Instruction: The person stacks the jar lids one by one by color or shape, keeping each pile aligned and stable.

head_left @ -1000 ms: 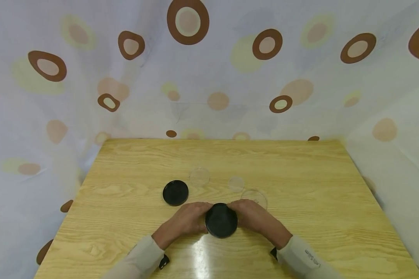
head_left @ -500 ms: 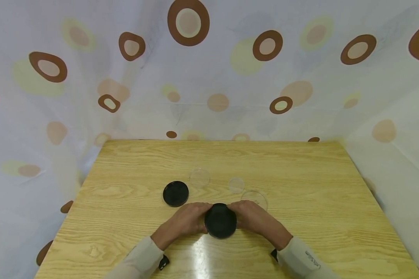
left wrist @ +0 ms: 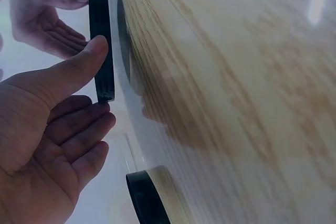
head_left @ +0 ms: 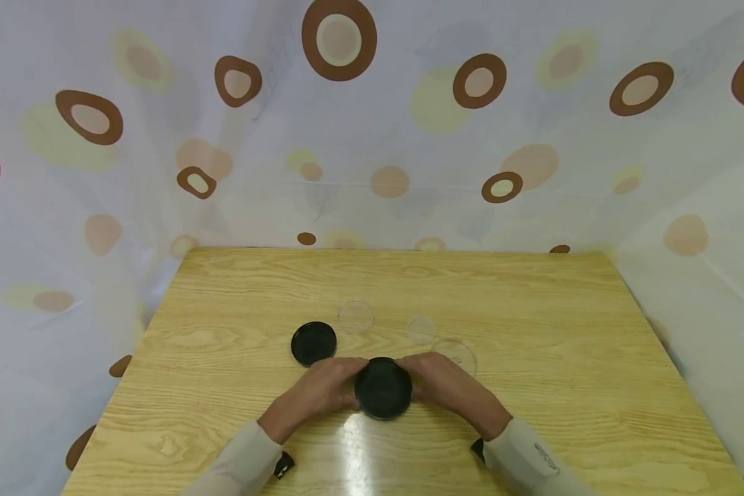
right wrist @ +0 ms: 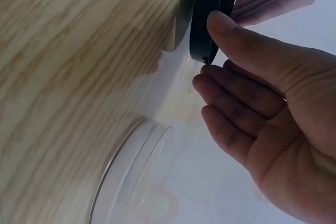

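Observation:
A shallow black round dish [head_left: 383, 388] is held by its rim between both hands near the front middle of the table. My left hand [head_left: 325, 387] pinches its left side; the left wrist view shows the thumb on the dish [left wrist: 101, 19] rim and the other fingers below it. On the opposite side my right hand [head_left: 444, 380] pinches the rim, thumb against the dish [right wrist: 215, 9] in the right wrist view. A gap and a dark shadow show between dish and tabletop. Just beyond my left hand lies a second black round dish [head_left: 313, 342].
Behind the hands lie a clear round dish [head_left: 356, 315] and a smaller clear disc [head_left: 421, 330]. Another clear dish [head_left: 461, 353] sits beyond the right hand, partly covered by it. The wooden table [head_left: 533, 310] meets a patterned curtain [head_left: 397, 138] at the back and sides.
Both hands, still gripping the black dish, have shifted slightly to the left and a little away from the table's front. The other dishes stay where they were.

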`<control>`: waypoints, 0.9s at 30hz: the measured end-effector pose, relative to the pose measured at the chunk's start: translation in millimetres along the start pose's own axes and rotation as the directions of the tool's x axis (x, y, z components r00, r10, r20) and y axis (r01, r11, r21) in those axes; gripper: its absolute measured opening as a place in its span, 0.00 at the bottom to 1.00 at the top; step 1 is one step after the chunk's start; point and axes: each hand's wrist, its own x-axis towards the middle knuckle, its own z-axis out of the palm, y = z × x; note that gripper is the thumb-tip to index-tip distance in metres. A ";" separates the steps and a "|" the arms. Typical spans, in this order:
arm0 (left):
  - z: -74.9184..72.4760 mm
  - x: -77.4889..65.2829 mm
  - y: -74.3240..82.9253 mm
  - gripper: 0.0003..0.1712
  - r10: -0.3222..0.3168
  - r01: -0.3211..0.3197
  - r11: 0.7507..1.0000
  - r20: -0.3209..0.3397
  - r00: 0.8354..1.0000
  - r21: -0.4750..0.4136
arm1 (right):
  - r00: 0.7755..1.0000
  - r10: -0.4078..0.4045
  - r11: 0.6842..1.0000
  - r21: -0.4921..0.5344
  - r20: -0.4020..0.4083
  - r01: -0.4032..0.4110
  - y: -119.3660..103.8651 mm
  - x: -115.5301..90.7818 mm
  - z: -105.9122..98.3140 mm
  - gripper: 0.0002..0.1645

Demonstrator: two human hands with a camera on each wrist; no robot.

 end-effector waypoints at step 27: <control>-3.0 -20.6 -15.8 0.40 0.001 -0.002 1.000 -0.030 1.000 -0.029 | 0.999 -0.031 0.999 -0.028 0.037 0.032 -10.1 24.1 11.4 0.31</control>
